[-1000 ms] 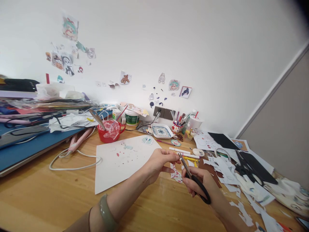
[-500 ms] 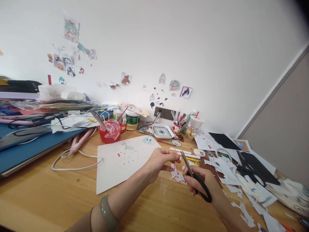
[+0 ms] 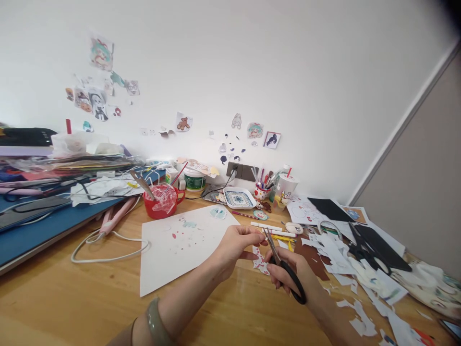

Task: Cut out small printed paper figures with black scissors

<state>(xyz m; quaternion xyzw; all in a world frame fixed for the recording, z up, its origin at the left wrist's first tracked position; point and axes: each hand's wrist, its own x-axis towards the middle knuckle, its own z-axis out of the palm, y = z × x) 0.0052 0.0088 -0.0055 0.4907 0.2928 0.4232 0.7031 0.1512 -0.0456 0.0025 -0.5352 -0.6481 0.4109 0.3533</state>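
Note:
My right hand (image 3: 288, 269) is wrapped round a pair of scissors (image 3: 276, 255) with black handles, fingers in the loops. The blades point up and away, slightly apart. Their tips are beside the fingertips of my left hand (image 3: 237, 247). Thumb and forefinger of that hand pinch a very small piece of paper, mostly hidden by the fingers. Just below, on the table, lies a cut paper scrap with red and pink marks (image 3: 260, 262). A white sheet (image 3: 158, 259) bearing small coloured cutouts lies left of my left hand.
Markers (image 3: 270, 226) lie beyond my hands, behind them a square patterned dish (image 3: 239, 198) and a cup of brushes (image 3: 262, 191). A red mug (image 3: 162, 202) stands left. Paper scraps (image 3: 338, 254) and another pair of scissors (image 3: 363, 250) lie right.
The whole view has shifted slightly, so the desk and wall appear further left and a little lower. Both hands keep nearly the same pose, with the scissors still at the left fingertips.

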